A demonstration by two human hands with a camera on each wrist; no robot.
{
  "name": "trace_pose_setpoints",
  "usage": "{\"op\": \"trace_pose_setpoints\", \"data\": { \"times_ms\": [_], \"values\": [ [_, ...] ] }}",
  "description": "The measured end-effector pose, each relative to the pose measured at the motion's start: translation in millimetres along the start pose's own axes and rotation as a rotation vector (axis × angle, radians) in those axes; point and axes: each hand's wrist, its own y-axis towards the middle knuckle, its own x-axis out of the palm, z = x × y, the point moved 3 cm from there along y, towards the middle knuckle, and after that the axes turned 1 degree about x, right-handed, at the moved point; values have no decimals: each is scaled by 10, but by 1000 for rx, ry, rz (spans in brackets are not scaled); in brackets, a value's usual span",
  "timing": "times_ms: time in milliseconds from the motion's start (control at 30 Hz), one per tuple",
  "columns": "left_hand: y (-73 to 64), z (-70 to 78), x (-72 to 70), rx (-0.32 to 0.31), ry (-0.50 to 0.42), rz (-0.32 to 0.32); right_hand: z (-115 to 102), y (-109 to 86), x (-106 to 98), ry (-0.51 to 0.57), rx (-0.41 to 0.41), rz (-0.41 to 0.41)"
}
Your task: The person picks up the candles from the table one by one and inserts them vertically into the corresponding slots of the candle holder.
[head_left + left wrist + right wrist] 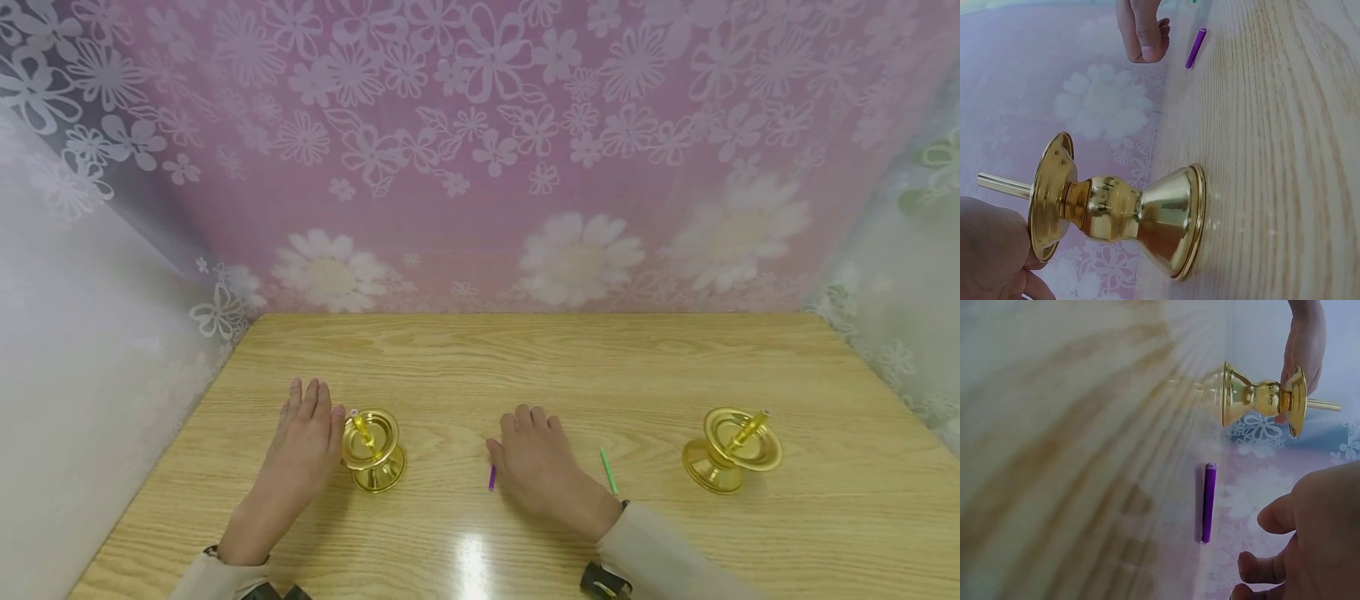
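A shiny gold candlestick with a dish and a thin upright tube stands upright on the table. My left hand is at its left side, fingers fairly straight and thumb by the dish rim; the left wrist view shows the hand behind the dish, partly hidden. Over a slim purple stick lying on the table hovers my right hand. Its fingers are loosely bent, apart from the stick and holding nothing. In the head view this hand covers part of the purple stick.
A matching gold candlestick stands at the right of the wooden table. Just right of my right hand lies a thin green stick. Flower-patterned cloth hangs along the table's back and sides.
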Motion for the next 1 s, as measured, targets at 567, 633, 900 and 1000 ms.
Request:
{"op": "trace_pose_setpoints", "data": {
  "times_ms": [567,633,900,1000],
  "values": [
    [-1,-4,8,1,2,4,-95,139,134,-135,80,-175],
    [-3,-7,13,0,1,3,-109,140,148,-131,86,-174],
    [-5,-12,12,-4,3,-1,-141,136,148,-141,80,-150],
    [-3,-8,14,-6,2,-3,-140,134,149,-143,75,-151]
  ]
}}
